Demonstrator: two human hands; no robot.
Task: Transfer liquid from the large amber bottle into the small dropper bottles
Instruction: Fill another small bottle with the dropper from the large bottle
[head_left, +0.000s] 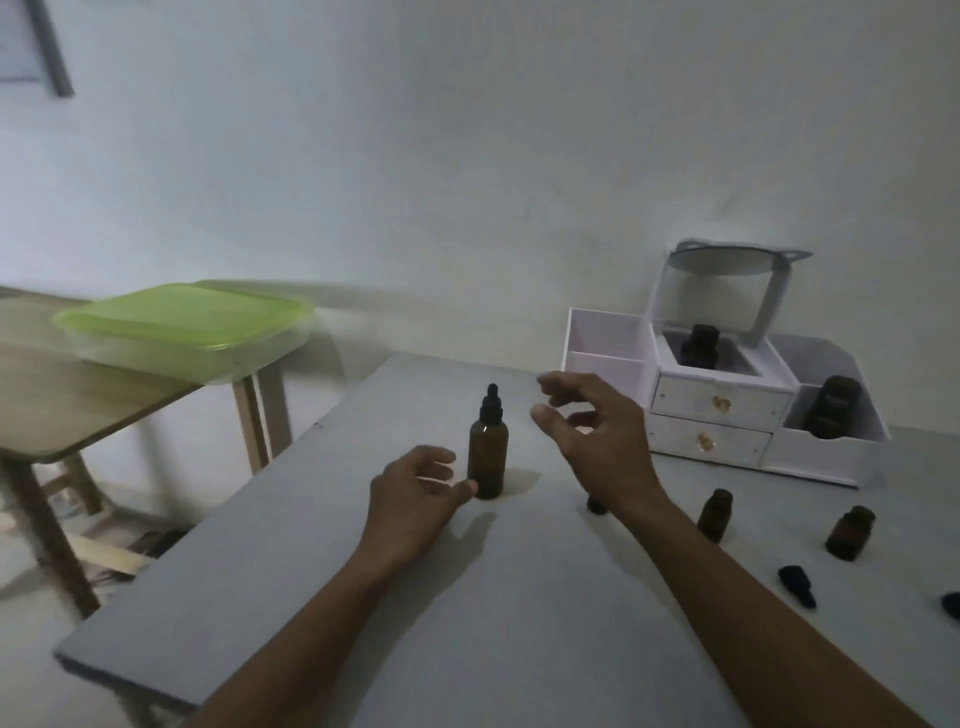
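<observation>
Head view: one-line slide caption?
Both open hands, left hand and right hand, flank the capped large amber bottle upright on the grey table.

left hand (415, 493) half-curled, thumb pointing to 3 o'clock; right hand (592, 426) raised, fingers spread toward 10 o'clock.

- Dim, grey-green cast; grainy throughout.
- Soft shadows fall right of the amber bottle (488, 457) and left hand (415, 493) on the tabletop (291, 571).
- Green-lidded container (187, 327) smeared by blur.
- Wide-angle bending at edges.
</observation>
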